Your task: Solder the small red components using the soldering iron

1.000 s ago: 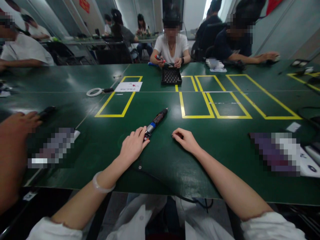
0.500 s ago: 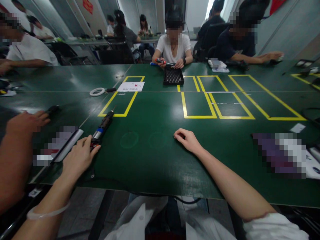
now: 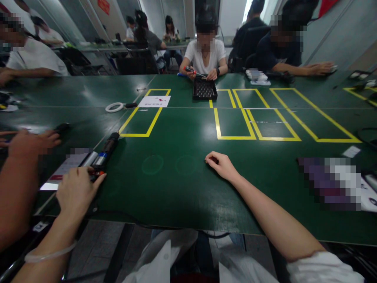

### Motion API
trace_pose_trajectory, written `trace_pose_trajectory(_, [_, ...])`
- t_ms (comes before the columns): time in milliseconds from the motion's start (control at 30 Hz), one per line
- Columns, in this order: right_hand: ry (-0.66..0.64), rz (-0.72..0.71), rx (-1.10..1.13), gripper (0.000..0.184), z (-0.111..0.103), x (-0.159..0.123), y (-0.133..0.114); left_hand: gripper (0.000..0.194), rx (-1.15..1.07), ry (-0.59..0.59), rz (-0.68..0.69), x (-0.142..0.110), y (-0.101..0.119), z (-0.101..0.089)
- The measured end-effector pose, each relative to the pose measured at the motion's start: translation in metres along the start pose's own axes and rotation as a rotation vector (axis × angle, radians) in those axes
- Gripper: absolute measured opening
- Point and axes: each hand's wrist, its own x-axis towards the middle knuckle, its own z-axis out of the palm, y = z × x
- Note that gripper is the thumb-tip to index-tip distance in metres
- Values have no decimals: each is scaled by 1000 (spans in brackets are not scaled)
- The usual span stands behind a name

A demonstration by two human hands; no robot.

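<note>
Gripping the rear of a black, pen-shaped tool with a blue-silver band (image 3: 106, 151) toward the left of the green desk (image 3: 173, 192), left hand (image 3: 77, 189) is probably positioning it, needing controlled release next, right hand (image 3: 221, 166) resting loosely closed.

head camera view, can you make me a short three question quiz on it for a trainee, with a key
1. Multiple choice: which hand of the wearer holds the long black pen-shaped tool with a blue band?
a) left hand
b) right hand
c) both hands

2. True or false: in the picture, the round white ring lies to the left of the rectangular white paper sheet.

3. Fill in: the black rectangular tray stands on the table in front of a person wearing a ____ shirt.

Key: 1. a; 2. true; 3. white.
</note>
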Motion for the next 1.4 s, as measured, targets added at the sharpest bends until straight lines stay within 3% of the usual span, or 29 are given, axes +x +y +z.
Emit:
trace_pose_trajectory(300, [-14, 7, 7, 12, 0, 0, 0, 55, 124, 0, -15, -4, 6, 1])
trace_pose_trajectory(567, [-13, 10, 7, 12, 1, 1, 3, 55, 100, -63, -189, 7, 16, -9])
trace_pose_trajectory(667, [-11, 17, 3, 12, 1, 1, 3, 52, -114, -68, -125, 10, 41, -18])
trace_pose_trajectory(800, [-23, 25, 15, 12, 1, 1, 2, 41, -728, -209, 113, 16, 104, -23])
trace_pose_trajectory(967, [-31, 22, 46, 12, 1, 0, 5, 45, -1185, -582, 410, 25, 199, -24])
trace_pose_trajectory(1067, [-48, 13, 127, 13, 2, -1, 5, 47, -1311, -786, 475, 27, 242, -25])
trace_pose_trajectory(1200, [-119, -16, 228, 25, 3, -2, 1, 53, -1407, -930, 512, 25, 269, -22])
trace_pose_trajectory(1400, [-112, 14, 232, 20, 3, -2, -2, 38, -1496, -929, 379, 19, 271, -12])
